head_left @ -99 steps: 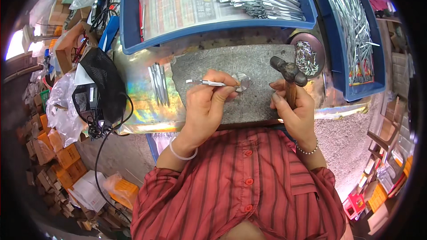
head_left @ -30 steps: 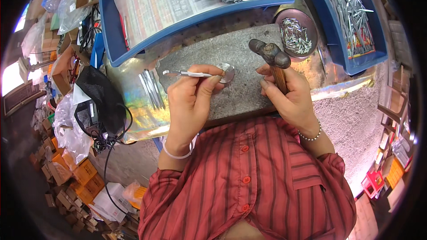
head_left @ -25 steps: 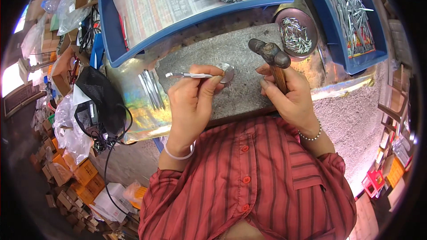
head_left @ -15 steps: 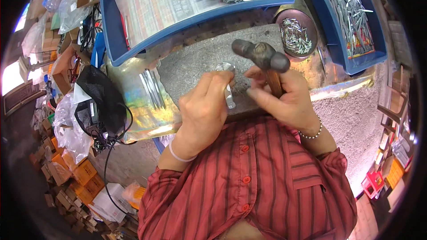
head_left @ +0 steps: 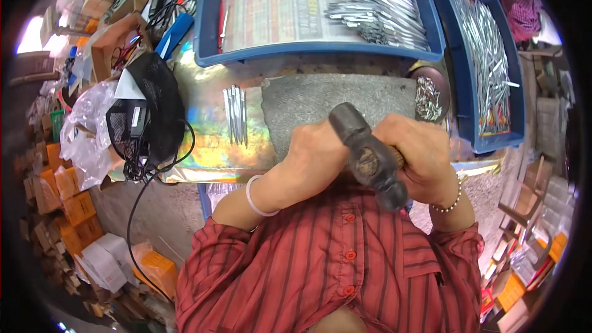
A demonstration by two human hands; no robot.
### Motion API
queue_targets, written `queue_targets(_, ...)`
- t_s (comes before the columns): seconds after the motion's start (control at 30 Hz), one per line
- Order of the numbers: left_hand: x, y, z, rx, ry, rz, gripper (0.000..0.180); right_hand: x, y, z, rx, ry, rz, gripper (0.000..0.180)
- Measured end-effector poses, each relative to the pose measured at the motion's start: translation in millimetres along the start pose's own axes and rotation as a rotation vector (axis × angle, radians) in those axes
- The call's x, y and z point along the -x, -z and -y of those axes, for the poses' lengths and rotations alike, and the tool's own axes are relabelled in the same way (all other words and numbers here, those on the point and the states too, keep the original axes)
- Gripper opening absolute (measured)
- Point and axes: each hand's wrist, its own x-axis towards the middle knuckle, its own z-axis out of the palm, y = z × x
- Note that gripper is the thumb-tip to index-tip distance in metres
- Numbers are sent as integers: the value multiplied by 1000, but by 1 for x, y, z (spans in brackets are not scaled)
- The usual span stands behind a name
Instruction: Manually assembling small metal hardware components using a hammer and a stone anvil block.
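— Above the grey slab (head_left: 333, 102), what is gripped?
— A hammer (head_left: 369, 155) is clasped by the right hand (head_left: 413, 154), fingers curled tight.
— And the left hand (head_left: 317, 154)?
— Fingers are folded down beside the hammerhead; contents cannot be told.

The grey stone slab (head_left: 333, 102) is bare ahead of the left hand (head_left: 314, 160). The raised hammer (head_left: 369, 155) blocks the space above both hands. A row of metal pins (head_left: 235, 114) bounds the slab's left; a round dish (head_left: 428, 92) and two blue trays (head_left: 320, 49) close the right and far sides.
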Motion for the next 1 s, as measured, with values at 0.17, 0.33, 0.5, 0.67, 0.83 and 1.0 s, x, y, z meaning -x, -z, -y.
queue_targets(0.17, -2, 2, 0, -110, -9, -67, 13, 4, 21, 30, -210, -412, -21, 45)
queue_targets(0.33, 0, 1, 1, -76, -26, -84, 22, 30, 44, 49, -265, -571, -30, 55)
queue_targets(0.5, -4, 3, 0, -66, -25, -75, 16, 30, 46, 62, 108, -437, 43, 32)
queue_targets(0.67, -5, 1, 3, -45, -35, -66, 22, 29, 54, 66, 156, -407, 150, 59)
queue_targets(0.83, -3, 0, 2, -58, -37, -96, 14, 28, 54, 72, 241, -425, 198, 60)
queue_targets(1.0, -7, 2, -2, -36, -51, -86, 14, 27, 64, 82, 291, -460, 237, 47)
